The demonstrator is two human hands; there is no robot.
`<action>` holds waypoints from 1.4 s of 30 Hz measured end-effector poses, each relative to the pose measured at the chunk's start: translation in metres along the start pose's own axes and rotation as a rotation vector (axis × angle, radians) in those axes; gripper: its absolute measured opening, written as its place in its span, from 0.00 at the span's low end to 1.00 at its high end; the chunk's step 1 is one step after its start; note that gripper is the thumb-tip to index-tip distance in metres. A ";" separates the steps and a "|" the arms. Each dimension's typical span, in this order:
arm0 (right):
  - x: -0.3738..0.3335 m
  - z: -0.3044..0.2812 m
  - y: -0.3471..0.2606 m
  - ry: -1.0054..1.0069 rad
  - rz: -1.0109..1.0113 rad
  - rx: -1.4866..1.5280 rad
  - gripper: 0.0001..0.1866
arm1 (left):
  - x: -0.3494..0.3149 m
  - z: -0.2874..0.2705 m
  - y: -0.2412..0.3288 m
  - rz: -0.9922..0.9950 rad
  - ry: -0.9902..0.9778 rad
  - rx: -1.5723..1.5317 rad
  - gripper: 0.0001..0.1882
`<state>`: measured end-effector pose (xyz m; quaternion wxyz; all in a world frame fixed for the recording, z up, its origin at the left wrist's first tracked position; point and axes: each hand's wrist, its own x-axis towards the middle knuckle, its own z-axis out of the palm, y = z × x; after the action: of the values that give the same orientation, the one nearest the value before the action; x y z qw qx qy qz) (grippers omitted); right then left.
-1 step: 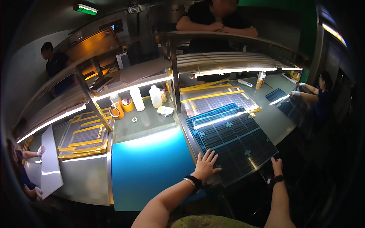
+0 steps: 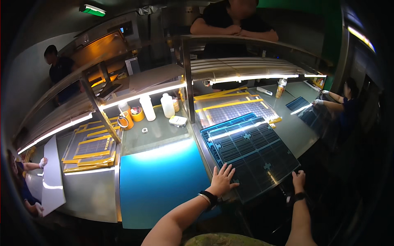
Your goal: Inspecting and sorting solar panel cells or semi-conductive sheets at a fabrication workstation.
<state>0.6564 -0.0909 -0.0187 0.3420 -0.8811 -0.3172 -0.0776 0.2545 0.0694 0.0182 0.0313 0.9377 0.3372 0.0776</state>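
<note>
Dim at the edges, lit by white tubes [image 2: 254,78] beneath a rack [image 2: 188,74] over grey benches [image 2: 92,201]. Bounded by a grey wall [image 2: 28,69] at left, a green wall [image 2: 333,53] toward the right. Topped, upper left, by a green-and-white lamp [image 2: 93,10].

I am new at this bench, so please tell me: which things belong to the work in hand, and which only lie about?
Apparently in the job:
- dark patterned panel
- left hand, spread at its left edge
- right hand, at its right corner

Apparently lying about:
- two white bottles
- yellow-taped sheets at left
- white pack
- blue sheet alongside (role unclear)
</note>
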 end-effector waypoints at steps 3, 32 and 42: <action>-0.071 -0.051 -0.151 -0.124 -0.479 0.223 0.18 | -0.006 -0.008 -0.003 -0.061 -0.024 0.021 0.41; -0.079 -0.038 -0.219 -0.405 -0.529 0.437 0.08 | -0.021 -0.009 -0.028 -0.318 0.349 -0.472 0.34; -0.010 -0.152 -0.328 0.209 -1.160 0.184 0.02 | 0.000 0.009 0.013 -0.036 0.070 -0.066 0.39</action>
<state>0.4597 -0.0101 0.2735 0.3480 -0.5186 -0.7167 -0.3103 0.2641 0.0589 0.0105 0.0516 0.9266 0.3523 0.1209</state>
